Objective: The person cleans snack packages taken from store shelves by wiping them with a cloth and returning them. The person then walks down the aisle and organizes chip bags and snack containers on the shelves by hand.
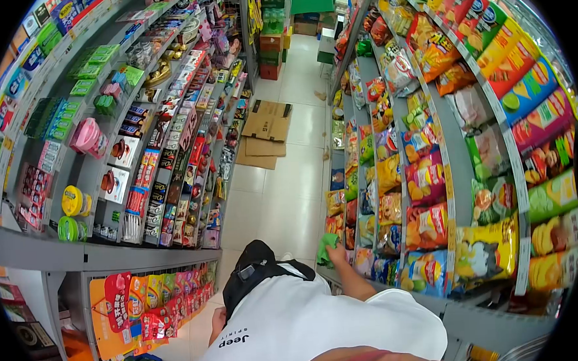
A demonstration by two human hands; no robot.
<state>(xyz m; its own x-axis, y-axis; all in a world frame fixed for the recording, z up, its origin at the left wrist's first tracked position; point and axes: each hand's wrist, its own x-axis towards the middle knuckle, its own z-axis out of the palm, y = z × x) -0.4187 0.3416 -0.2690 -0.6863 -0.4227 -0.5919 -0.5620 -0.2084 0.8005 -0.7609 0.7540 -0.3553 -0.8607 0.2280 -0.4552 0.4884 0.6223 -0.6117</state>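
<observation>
Left of the black fabric bag hang glossy candy pouches, just below it shows the partly hidden left hand, its grip impossible to tell, and to its right the right hand grasps a crumpled green cloth near puffy, shiny snack bags.

Your green cloth, your white shirt
You wear black lettering; brown cardboard meets your pale tiles.

There are one green cloth, one black bag and, on the left shelving, one yellow tub, one green tub, one pink tub, two white boxes.
</observation>
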